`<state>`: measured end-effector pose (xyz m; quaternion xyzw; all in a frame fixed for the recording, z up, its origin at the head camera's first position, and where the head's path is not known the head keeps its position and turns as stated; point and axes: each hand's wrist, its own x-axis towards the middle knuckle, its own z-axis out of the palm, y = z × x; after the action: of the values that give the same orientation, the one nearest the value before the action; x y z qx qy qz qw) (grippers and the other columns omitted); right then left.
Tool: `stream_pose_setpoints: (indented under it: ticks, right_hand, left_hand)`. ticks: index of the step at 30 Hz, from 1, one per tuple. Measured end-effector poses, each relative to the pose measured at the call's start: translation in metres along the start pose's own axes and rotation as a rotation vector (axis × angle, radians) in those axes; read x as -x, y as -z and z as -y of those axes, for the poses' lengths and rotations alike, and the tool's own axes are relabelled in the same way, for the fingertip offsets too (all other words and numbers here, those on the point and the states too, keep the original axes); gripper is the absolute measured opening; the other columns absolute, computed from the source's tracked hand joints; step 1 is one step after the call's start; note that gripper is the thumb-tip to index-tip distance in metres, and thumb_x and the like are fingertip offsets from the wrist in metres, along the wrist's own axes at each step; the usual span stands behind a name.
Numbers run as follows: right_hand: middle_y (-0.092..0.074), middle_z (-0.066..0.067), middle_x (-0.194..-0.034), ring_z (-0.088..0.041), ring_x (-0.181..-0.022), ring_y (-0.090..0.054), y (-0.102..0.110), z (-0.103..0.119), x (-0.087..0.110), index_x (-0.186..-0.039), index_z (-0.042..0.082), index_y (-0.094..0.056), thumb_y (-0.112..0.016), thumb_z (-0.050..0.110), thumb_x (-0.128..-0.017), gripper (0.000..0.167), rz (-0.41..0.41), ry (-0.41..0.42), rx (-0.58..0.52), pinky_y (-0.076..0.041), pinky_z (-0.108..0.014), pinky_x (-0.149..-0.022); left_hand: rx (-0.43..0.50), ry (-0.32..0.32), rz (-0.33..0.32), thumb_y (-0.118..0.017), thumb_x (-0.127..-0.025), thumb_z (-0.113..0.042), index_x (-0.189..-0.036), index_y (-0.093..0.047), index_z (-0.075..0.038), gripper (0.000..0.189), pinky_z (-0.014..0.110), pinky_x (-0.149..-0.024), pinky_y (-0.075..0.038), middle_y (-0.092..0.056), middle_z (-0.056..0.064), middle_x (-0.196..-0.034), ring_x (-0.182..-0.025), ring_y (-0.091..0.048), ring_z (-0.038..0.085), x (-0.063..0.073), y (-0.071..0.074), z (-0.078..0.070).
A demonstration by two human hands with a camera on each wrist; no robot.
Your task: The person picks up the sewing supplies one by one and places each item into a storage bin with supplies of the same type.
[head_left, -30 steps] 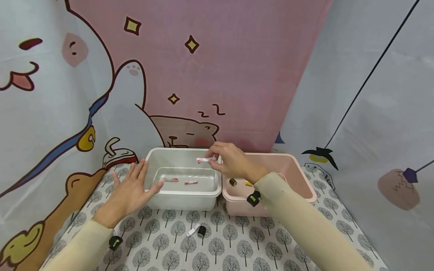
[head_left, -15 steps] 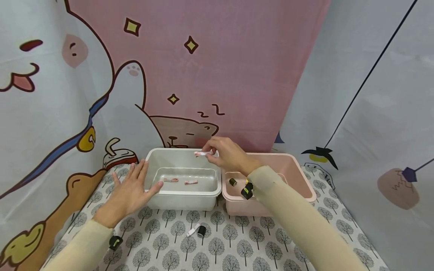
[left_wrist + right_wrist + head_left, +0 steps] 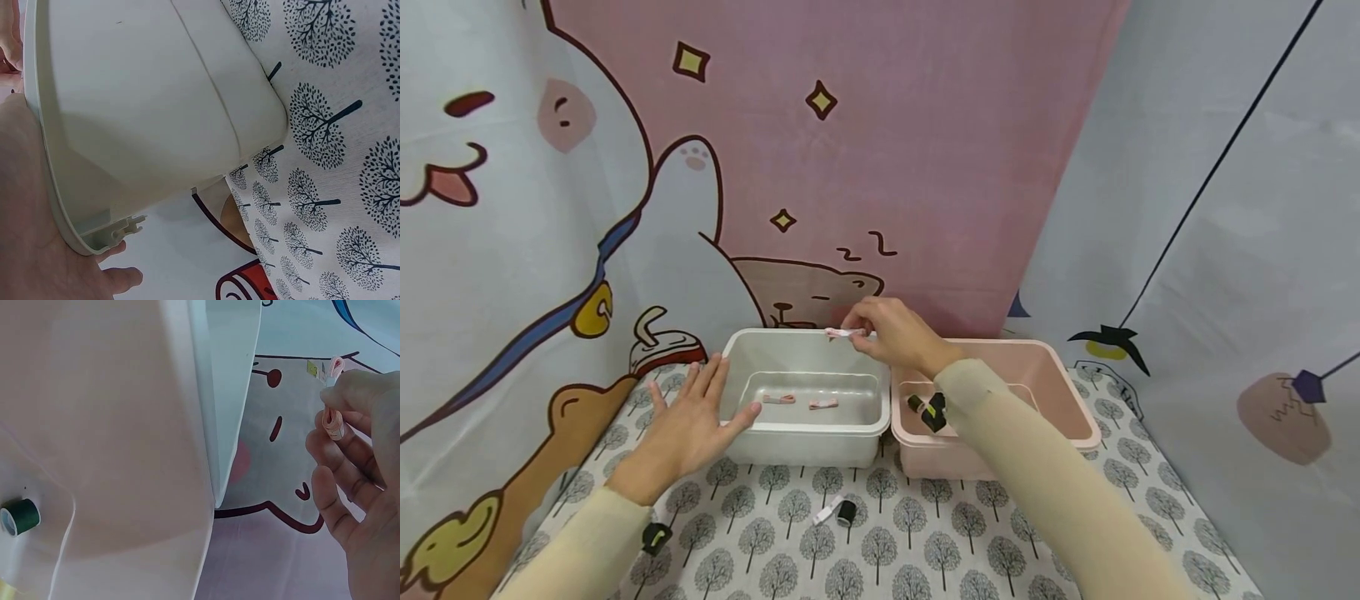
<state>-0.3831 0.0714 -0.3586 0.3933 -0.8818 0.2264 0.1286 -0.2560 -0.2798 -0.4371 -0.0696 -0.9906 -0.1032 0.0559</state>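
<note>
In the head view my right hand (image 3: 901, 333) pinches a small looped pink bundle (image 3: 838, 332) with a white band around it, above the back rim of the white bin (image 3: 808, 428). The right wrist view shows thumb and fingertips gripping that bundle (image 3: 333, 422), its loop upward. Two similar pink bundles (image 3: 778, 399) lie apart on the white bin's floor. My left hand (image 3: 681, 421) rests at the bin's left rim with straight, spread fingers. The left wrist view has this hand (image 3: 44, 219) along the rim, partly behind it.
A pink bin (image 3: 940, 458) stands right beside the white one. It holds a dark green thread spool (image 3: 24, 515) and something yellow (image 3: 7, 591). On the tree-print cloth (image 3: 880, 550) in front lie a black spool (image 3: 846, 513) and a slim white item (image 3: 827, 509). Printed curtains hang behind.
My right hand has moved up and slightly left with the pink bundle, toward the white bin's back rim. The left hand has stayed at the left rim.
</note>
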Motion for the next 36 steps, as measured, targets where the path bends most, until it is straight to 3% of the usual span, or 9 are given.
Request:
stream_pose_setpoints:
  ticks: [7, 15, 26, 36]
  right_hand:
    - [-0.082, -0.006, -0.112, -0.025, -0.105, -0.078, -0.003, -0.001, -0.003, -0.122, 0.010, -0.086, -0.079, 0.013, -0.107, 0.017, 0.019, -0.037, -0.010, -0.067, -0.039, -0.094]
    - [-0.073, -0.012, -0.152, -0.034, -0.137, -0.074, -0.004, -0.001, 0.001, -0.156, 0.017, -0.074, -0.085, 0.035, -0.107, 0.053, 0.111, -0.138, 0.052, -0.063, -0.053, -0.119]
    - [-0.072, -0.009, -0.152, -0.032, -0.137, -0.074, 0.004, 0.010, 0.014, -0.155, 0.018, -0.075, -0.083, 0.037, -0.109, 0.051, 0.121, -0.128, 0.091, -0.062, -0.055, -0.121]
    - [-0.074, -0.007, -0.147, -0.032, -0.134, -0.075, 0.011, 0.022, 0.029, -0.151, 0.020, -0.078, -0.083, 0.035, -0.108, 0.045, 0.109, -0.102, 0.093, -0.065, -0.054, -0.114]
  left_hand:
    - [-0.002, 0.005, 0.006, -0.037, -0.114, -0.085, -0.186, -0.012, -0.001, 0.114, 0.100, -0.125, 0.012, -0.006, 0.022, -0.197, -0.179, -0.010, 0.061, 0.000, -0.001, 0.000]
    - [-0.006, 0.002, 0.016, -0.036, -0.114, -0.086, -0.186, -0.012, -0.001, 0.114, 0.101, -0.125, 0.010, -0.006, 0.022, -0.197, -0.179, -0.011, 0.061, 0.000, 0.000, -0.002]
    - [-0.007, 0.005, 0.012, -0.037, -0.113, -0.086, -0.186, -0.013, 0.000, 0.115, 0.101, -0.125, 0.010, -0.007, 0.023, -0.197, -0.178, -0.014, 0.063, 0.003, 0.001, -0.003]
    - [-0.009, 0.010, 0.012, -0.040, -0.114, -0.083, -0.186, -0.013, 0.000, 0.113, 0.101, -0.125, 0.010, -0.007, 0.023, -0.196, -0.178, -0.013, 0.063, 0.002, 0.001, -0.003]
